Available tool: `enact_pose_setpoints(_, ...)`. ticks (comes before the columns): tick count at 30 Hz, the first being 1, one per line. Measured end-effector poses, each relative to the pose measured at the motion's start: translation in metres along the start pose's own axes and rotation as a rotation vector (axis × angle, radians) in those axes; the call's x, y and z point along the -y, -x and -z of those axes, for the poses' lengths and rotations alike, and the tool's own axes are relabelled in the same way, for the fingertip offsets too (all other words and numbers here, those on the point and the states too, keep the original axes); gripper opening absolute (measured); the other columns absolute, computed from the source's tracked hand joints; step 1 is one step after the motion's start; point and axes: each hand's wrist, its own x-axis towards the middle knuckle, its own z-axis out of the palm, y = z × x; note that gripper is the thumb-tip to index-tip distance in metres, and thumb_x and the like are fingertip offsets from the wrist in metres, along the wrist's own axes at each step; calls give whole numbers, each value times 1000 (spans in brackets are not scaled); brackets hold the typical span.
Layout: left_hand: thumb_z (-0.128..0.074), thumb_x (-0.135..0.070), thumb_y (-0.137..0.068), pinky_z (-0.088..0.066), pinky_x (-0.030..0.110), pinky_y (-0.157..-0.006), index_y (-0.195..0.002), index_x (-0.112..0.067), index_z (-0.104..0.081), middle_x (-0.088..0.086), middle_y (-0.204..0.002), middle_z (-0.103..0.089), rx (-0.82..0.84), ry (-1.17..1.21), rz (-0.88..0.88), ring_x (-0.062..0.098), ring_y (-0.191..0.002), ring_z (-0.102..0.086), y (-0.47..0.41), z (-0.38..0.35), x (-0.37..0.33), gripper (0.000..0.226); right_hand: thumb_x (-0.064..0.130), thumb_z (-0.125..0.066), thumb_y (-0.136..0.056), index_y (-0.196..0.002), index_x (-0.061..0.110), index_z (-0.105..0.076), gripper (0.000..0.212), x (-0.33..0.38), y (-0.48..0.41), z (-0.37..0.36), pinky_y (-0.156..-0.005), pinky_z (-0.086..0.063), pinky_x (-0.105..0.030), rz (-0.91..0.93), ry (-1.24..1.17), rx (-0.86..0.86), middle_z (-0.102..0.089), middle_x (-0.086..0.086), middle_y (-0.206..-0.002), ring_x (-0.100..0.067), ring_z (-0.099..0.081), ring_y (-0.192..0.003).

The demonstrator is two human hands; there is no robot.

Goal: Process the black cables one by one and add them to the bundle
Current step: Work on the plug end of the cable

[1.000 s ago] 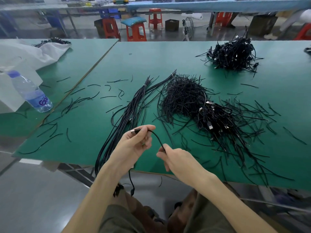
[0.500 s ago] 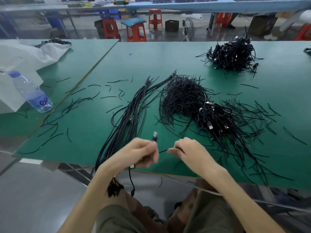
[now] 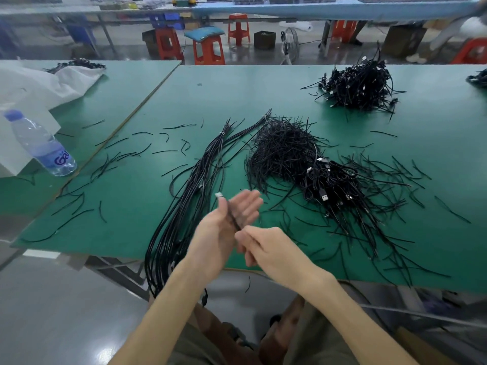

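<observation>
**A:** So, where is the cable in hand?

**B:** It is up off the green table, between the two hands and over the near edge. Its silver plug pokes out past the left hand.

**A:** Why hold it that way?

**B:** My guess is that running it along the palm straightens it, so it can join the bundle lying lengthwise just to the left.

**A:** And the grips?

**B:** The right hand pinches the cable's lower part between thumb and forefinger, with the other fingers curled. The left fingers are straight, spread and blurred. The cable lies across that palm beside the thumb, but I cannot tell whether the thumb pins it.

**A:** And beyond that?

**B:** A tangled heap of cables waits on the right.
</observation>
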Motion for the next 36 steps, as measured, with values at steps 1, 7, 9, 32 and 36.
enact_pose_setpoints(1, -32, -35, -111, -59, 26, -82, -123, -7, -64, 5, -115, -75, -18, 214, 10, 15, -99, -73, 0, 2, -9, 44, 51, -40, -106, -75, 26, -58, 44, -4, 1, -1, -67, -53, -34, -30, 4, 14, -66, 2, -67, -11, -60, -60)
enact_pose_setpoints(7, -43, -39, -108, -22, 22, -47, -72, -20, -57, -9, -55, -29, 68, -68, -27, 10, -46, -21, 14, 29, -46, 43, 64, -49, -93, -66, 22, -48, 50, -37, -15, 27, -62, -36, -26, -142, 317, -73, -55, 7, -70, -4, -49, -67)
enact_pose_setpoints(9, -49, -47, -102, -26, 20, -46, -69, -21, -60, -6, -53, -38, 161, -558, -10, 12, -45, -28, 17, 30, -42, 44, 60, -60, -90, -65, 25, -50, 45, -40, -23, 35, -62, -34, -26, -149, 338, -167, -54, 8, -71, -4, -48, -70)
enact_pose_setpoints(32, -38, -40, -107, -54, 38, -98, -100, -10, -82, 4, -98, -75, -102, 399, 89, 24, -97, -74, 3, 0, -8, 53, 38, -39, -107, -92, 10, -60, 38, 0, -16, 12, -78, -43, -28, 102, 201, -113, -57, 6, -85, -11, -49, -82)
enact_pose_setpoints(36, -39, -31, -109, -61, 37, -80, -101, -7, -74, -2, -88, -69, -130, 594, 33, 19, -81, -72, 3, 3, -15, 43, 39, -38, -107, -86, 11, -57, 40, -9, -15, 11, -77, -43, -30, 85, 275, -93, -55, 3, -81, -14, -49, -79)
